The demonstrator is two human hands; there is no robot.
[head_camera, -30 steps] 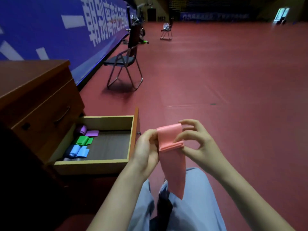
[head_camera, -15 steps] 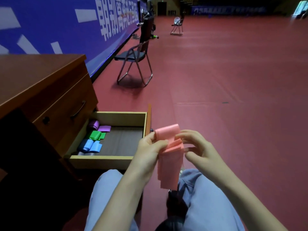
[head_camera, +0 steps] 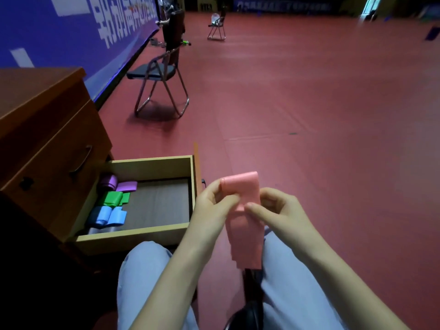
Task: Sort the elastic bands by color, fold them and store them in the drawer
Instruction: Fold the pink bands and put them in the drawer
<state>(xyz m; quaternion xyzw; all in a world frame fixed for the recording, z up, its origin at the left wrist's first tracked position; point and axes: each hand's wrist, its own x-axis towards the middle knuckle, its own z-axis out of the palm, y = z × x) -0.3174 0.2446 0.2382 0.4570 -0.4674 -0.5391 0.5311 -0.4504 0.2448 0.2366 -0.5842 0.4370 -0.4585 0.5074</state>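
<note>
A pink elastic band is held in front of me above my lap, its top folded over and its loose tail hanging between my knees. My left hand pinches the folded part from the left, and my right hand pinches it from the right. To the left stands the open wooden drawer. Folded purple bands, green bands and blue bands lie in a row along its left side.
The drawer belongs to a brown wooden desk at the left. A folding chair stands behind it on the red floor, beside a blue banner wall. Another chair stands far off. My grey-trousered legs are below.
The hanging tail of the pink band has grown shorter as my hands folded it up. The view has tilted down and left, bringing the drawer closer to centre.
</note>
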